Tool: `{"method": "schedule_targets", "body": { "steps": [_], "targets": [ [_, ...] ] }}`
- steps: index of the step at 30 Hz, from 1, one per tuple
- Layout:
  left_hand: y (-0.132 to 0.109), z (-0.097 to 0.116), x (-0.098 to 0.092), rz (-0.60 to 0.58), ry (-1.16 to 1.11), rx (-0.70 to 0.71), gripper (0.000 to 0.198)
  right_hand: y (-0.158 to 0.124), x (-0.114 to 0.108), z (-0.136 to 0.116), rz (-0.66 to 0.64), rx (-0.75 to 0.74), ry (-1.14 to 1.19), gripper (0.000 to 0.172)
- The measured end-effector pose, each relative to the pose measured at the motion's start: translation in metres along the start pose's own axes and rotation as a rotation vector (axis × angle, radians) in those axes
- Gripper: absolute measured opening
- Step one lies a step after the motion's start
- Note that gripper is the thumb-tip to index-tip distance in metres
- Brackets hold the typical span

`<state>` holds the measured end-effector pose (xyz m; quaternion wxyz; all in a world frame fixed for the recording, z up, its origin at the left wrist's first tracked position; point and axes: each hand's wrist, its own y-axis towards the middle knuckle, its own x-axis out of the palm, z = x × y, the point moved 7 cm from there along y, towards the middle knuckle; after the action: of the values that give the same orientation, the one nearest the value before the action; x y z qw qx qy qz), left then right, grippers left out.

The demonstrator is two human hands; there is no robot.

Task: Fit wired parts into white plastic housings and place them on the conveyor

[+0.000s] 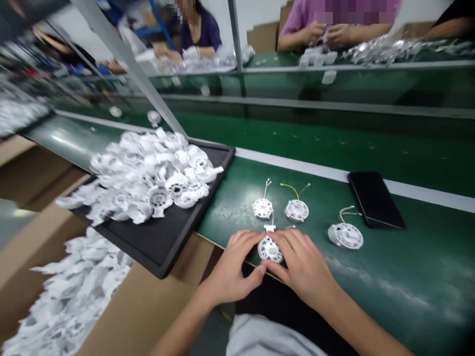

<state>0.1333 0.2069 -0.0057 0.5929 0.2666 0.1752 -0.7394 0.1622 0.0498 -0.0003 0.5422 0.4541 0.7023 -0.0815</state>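
Note:
Between both hands, at the near edge of the green table [241, 198], is a round white slotted plastic housing [270, 249] with a small tab at its top. My left hand [237, 267] grips its left side, fingers and thumb curled against the rim. On the other side, my right hand [300, 262] presses fingers and thumb on it too. Just beyond lie two similar round white housings, the left one [263, 208] with pale wires and the other [297, 210] with a yellow wire. A third wired housing [346, 236] rests to the right.
A black tray [159, 247] heaped with white plastic parts [148, 173] stands left. Below it, a cardboard box [122, 306] holds more. A black phone [376, 200] lies at right. A metal post [133, 69] rises behind the tray. Co-workers sit across the line.

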Motion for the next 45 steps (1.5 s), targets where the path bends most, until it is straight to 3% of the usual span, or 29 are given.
{"method": "schedule_targets", "body": {
  "steps": [2,5,7,9,12,13,15,16,19,22,25,30,34,37,39,40,43,45],
  "targets": [
    [-0.001,-0.001,-0.01,0.013,-0.207,-0.183,0.045,0.0,-0.004,-0.007,0.078,-0.058,0.03,0.052],
    [0.0,0.012,-0.005,-0.028,-0.583,-0.371,0.048,0.001,-0.018,-0.012,0.202,-0.104,0.046,0.056],
    [0.008,0.029,0.0,-0.057,-0.73,-0.37,0.048,0.001,-0.029,-0.01,0.266,-0.098,0.032,0.056],
    [0.029,0.042,-0.005,-0.054,-0.706,-0.295,0.048,-0.002,-0.04,-0.003,0.303,-0.061,0.016,0.058],
    [0.092,0.051,-0.033,-0.034,-0.4,-0.114,0.048,-0.015,-0.046,0.012,0.315,0.048,-0.022,0.069],
    [0.122,0.051,-0.048,0.012,-0.217,-0.062,0.046,-0.021,-0.045,0.018,0.313,0.083,-0.032,0.071],
    [0.184,0.045,-0.079,0.164,0.403,-0.035,0.045,-0.035,-0.038,0.025,0.291,0.115,-0.042,0.066],
    [0.214,0.04,-0.09,0.209,0.521,-0.056,0.048,-0.041,-0.034,0.026,0.273,0.101,-0.038,0.06],
    [0.28,0.025,-0.093,0.19,0.701,-0.07,0.042,-0.049,-0.021,0.024,0.199,0.033,-0.005,0.042],
    [0.298,0.014,-0.076,0.105,0.819,-0.027,0.037,-0.049,-0.019,0.023,0.18,0.02,0.038,0.035],
    [0.273,0.004,-0.074,0.038,0.896,0.006,0.049,-0.046,-0.022,0.024,0.184,0.023,0.072,0.033],
    [0.184,-0.017,-0.134,0.135,0.993,-0.093,0.071,-0.044,-0.025,0.023,0.201,0.023,0.107,0.033],
    [0.136,-0.026,-0.163,0.14,0.935,-0.102,0.055,-0.042,-0.023,0.024,0.169,0.063,0.116,0.033],
    [0.114,-0.005,-0.162,0.343,0.71,-0.04,0.045,-0.044,-0.022,0.024,0.156,0.08,0.135,0.036],
    [0.093,0.013,-0.143,0.458,0.323,-0.013,0.044,-0.046,-0.026,0.019,0.19,0.065,0.128,0.042],
    [0.082,0.02,-0.124,0.457,0.081,-0.025,0.045,-0.047,-0.028,0.016,0.219,0.045,0.12,0.046],
    [0.045,0.036,-0.036,0.16,-0.503,-0.196,0.048,-0.048,-0.032,0.001,0.257,-0.056,0.126,0.06],
    [0.023,0.042,0.01,-0.004,-0.685,-0.286,0.045,-0.048,-0.028,-0.006,0.213,-0.103,0.144,0.065]
  ]
}}
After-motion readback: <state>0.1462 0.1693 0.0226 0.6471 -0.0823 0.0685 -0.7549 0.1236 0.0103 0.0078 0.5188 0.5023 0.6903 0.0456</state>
